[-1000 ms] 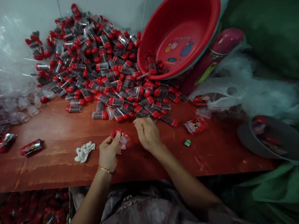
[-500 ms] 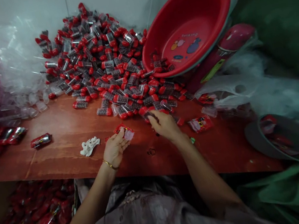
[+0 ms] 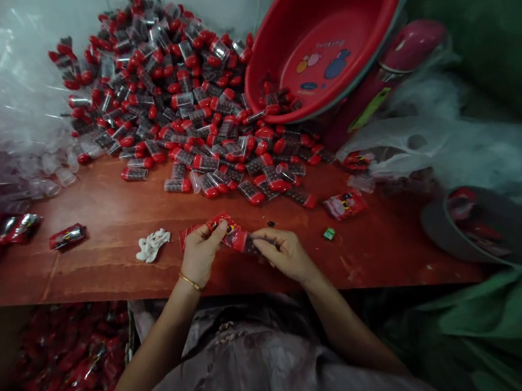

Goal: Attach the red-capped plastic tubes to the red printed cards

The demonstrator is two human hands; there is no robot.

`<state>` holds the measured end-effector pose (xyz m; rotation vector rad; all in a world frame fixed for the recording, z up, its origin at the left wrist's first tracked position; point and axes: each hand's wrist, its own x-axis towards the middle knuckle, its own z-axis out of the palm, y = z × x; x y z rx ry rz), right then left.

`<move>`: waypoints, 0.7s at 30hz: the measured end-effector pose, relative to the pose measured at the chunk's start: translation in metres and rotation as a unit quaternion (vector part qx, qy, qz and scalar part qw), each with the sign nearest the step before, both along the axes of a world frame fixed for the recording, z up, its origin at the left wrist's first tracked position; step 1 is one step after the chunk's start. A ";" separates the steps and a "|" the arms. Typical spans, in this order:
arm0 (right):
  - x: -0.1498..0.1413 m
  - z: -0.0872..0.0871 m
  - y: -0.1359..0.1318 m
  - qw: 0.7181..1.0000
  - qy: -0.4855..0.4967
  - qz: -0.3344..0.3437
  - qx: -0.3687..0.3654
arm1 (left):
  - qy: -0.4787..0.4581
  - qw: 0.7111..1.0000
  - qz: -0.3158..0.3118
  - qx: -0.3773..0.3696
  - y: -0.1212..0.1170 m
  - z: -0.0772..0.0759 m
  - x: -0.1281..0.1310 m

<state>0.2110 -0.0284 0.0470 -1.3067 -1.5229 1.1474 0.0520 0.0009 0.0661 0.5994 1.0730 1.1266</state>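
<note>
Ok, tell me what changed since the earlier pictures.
The right hand took a clear, red-capped cylinder from the heap and drew it back toward the camera, to the printed red plastic wrapper in the left hand, which kept its hold. The crumpled white cloth and tilted round red basin stayed put.

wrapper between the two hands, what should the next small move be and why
Probably ease the tube further into the wrapper: the left hand pinches the wrapper, the right hand holds the tube against it, and some dark tube shows between wrapper and fingers.
</note>
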 end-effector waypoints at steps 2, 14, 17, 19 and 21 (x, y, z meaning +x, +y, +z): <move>-0.003 -0.005 -0.002 0.999 0.023 -0.025 0.003 | -0.003 1.000 0.004 0.006 -0.002 -0.002 0.000; -0.043 -0.030 -0.014 0.979 0.067 -0.184 0.051 | -0.074 0.996 0.051 -0.030 -0.013 -0.019 0.015; -0.051 -0.030 -0.016 0.975 0.130 -0.182 0.002 | -0.084 0.995 0.042 -0.028 -0.019 -0.021 0.018; -0.054 -0.029 -0.016 0.971 0.156 -0.178 -0.024 | -0.085 0.996 0.020 -0.028 -0.023 -0.022 0.021; -0.054 -0.029 -0.015 0.971 0.120 -0.206 0.012 | -0.086 0.996 0.020 -0.027 -0.026 -0.023 0.025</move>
